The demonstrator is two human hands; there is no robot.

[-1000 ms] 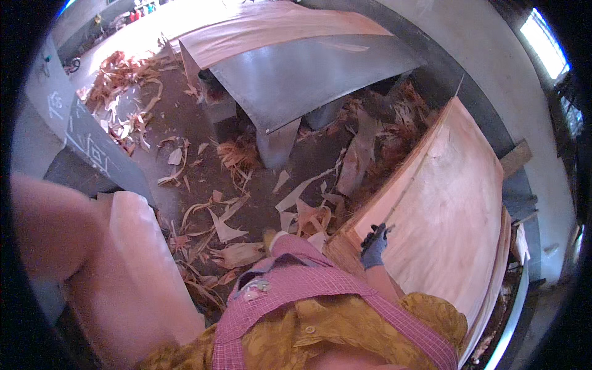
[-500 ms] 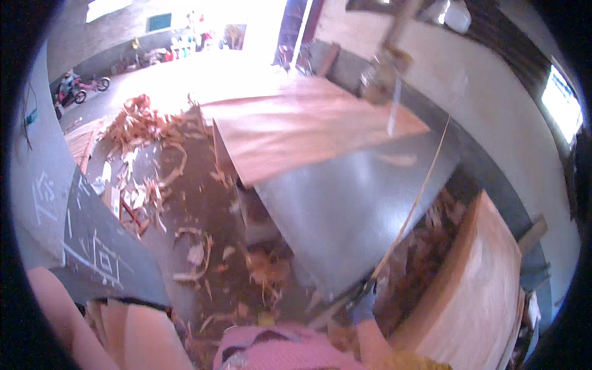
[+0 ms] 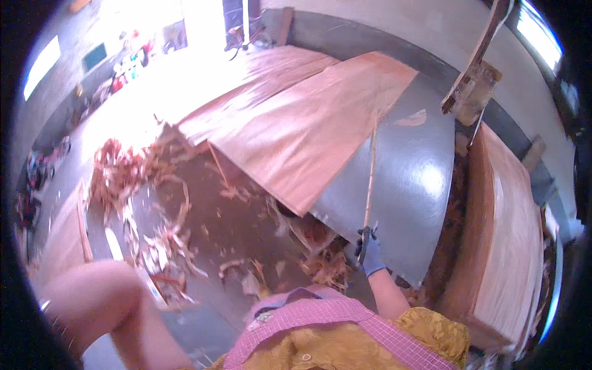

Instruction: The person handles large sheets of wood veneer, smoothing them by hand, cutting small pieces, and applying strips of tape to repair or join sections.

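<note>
My right hand (image 3: pixel 369 250), in a grey-blue glove with dark fingers, is closed round the near end of a long thin stick (image 3: pixel 371 179). The stick points away from me over a smooth grey panel (image 3: pixel 407 179), its far end near the edge of a reddish wood veneer sheet (image 3: pixel 320 123). That sheet covers the left part of the panel, and another veneer sheet (image 3: pixel 259 77) shows behind it. My bare left arm (image 3: pixel 105 296) is bent at the lower left. Its hand is out of view.
A tall veneer stack (image 3: pixel 505 234) stands at the right. Wood shavings (image 3: pixel 126 176) lie heaped on the left floor, with loose strips (image 3: pixel 169 246) nearer me. A wooden post with a block (image 3: pixel 478 92) hangs at the upper right. Bright light floods the far doorway.
My view has turned. My right hand has moved farther forward with the stick, which now points more straight ahead instead of slanting right. My left arm has bent and come further into view.
</note>
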